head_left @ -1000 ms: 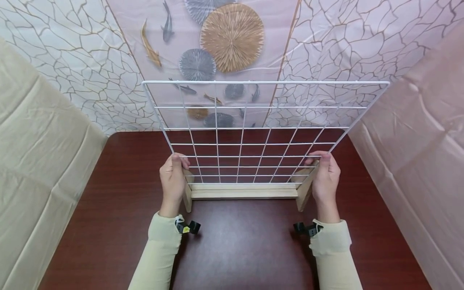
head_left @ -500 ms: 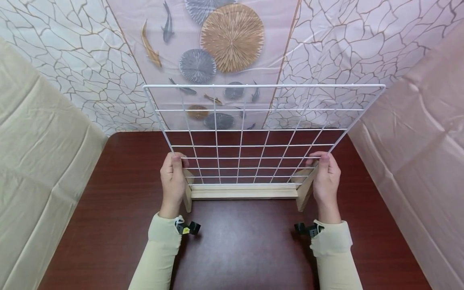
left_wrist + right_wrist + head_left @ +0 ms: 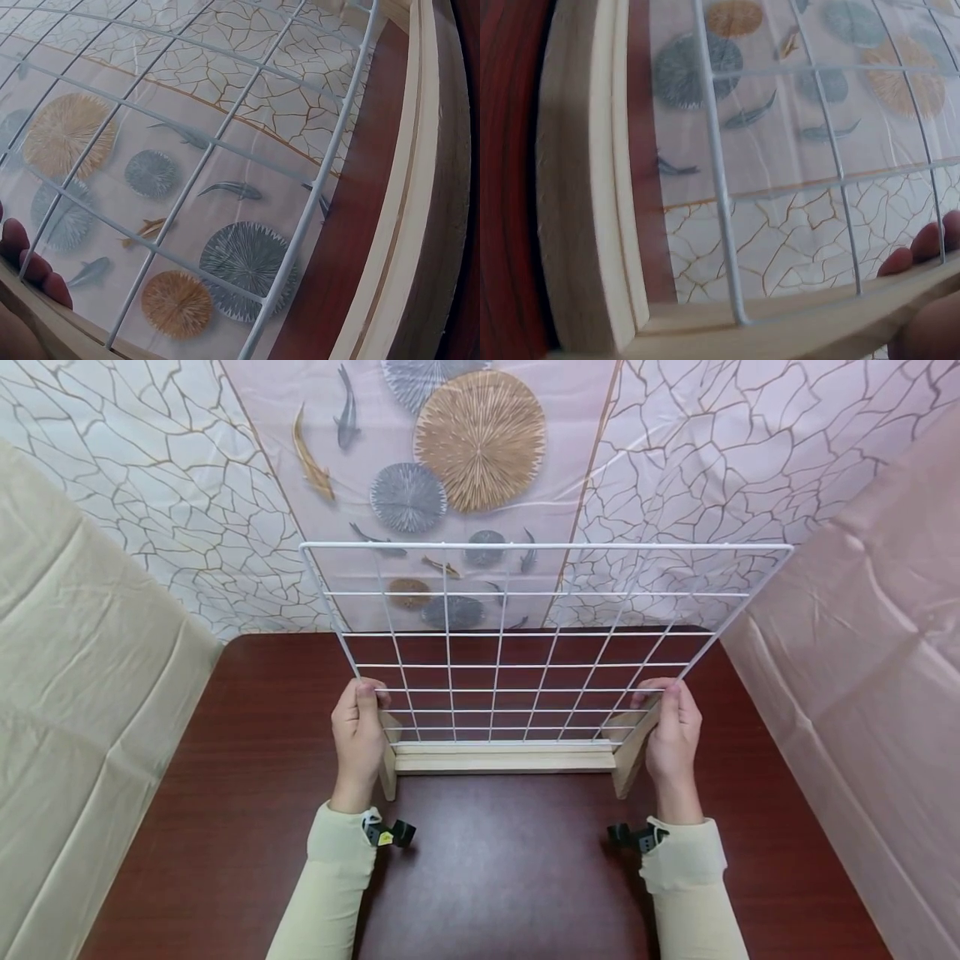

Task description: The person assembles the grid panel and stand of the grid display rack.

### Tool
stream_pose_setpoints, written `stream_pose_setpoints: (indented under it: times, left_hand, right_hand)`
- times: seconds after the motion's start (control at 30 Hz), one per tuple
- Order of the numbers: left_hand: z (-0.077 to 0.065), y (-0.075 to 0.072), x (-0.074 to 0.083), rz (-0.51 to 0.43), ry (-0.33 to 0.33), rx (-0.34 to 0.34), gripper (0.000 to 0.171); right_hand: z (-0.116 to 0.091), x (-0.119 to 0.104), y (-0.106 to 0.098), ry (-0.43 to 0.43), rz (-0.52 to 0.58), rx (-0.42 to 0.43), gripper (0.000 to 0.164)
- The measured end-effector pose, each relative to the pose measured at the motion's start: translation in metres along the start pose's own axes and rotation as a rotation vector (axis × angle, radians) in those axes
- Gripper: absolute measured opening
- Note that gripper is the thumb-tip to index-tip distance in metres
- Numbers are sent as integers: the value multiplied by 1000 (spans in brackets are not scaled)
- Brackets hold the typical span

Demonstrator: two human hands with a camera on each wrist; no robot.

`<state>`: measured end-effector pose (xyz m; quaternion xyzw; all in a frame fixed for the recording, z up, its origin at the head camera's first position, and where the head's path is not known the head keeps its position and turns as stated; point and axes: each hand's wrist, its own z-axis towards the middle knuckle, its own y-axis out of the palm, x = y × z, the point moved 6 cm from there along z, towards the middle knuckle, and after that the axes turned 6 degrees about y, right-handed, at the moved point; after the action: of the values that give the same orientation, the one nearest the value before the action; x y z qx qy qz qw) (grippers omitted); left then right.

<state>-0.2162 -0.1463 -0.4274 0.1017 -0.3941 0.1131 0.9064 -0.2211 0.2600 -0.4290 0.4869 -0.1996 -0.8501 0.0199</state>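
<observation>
A white wire grid panel (image 3: 498,666) stands tilted between both hands, its top edge leaning away. My left hand (image 3: 356,737) grips its left side wire, thumb on the near side and fingers curled behind. The right hand (image 3: 675,740) holds the opposite side the same way. Below is a pale wooden stand with a grooved crossbar (image 3: 504,763), a left upright (image 3: 387,768) and a right upright (image 3: 632,755). In both wrist views, a gap separates the grid's lower wire (image 3: 321,180) from the crossbar. Fingertips (image 3: 926,241) show behind the grid in the right wrist view.
The stand rests on a dark red-brown table (image 3: 495,860). A patterned cloth (image 3: 675,460) with fish and round motifs hangs behind it. Beige cloth walls (image 3: 90,693) flank both sides. A small black camera (image 3: 402,833) sits on each wrist.
The grid's top edge has come down a little in the head view, and its lower edge sits slightly lower toward the crossbar. Both hands keep their hold, and the stand stays put.
</observation>
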Motion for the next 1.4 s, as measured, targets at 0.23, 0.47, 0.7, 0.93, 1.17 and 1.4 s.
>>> stream_pose_setpoints:
  times: [0.23,0.47,0.7,0.93,1.17,1.4]
  left_hand:
    - [2,1,-2,16,-20,-9,70]
    - [4,-1,-5,31,-92,15,83]
    - [4,-1,-4,12,-92,17,86]
    - [2,-2,-4,-35,-71,25,79]
    - [3,-1,-5,-39,-75,4,78]
    - [3,-1,-2,3,-35,-11,69]
  right_hand:
    - [5,3,0,11,57,48,60]
    - [5,4,0,-38,72,1,67]
    - [3,4,-1,-40,71,-10,62]
    - [3,5,-1,-44,51,-12,55]
    - [2,5,-2,-40,13,-9,58]
    - [1,6,-5,36,-18,37,40]
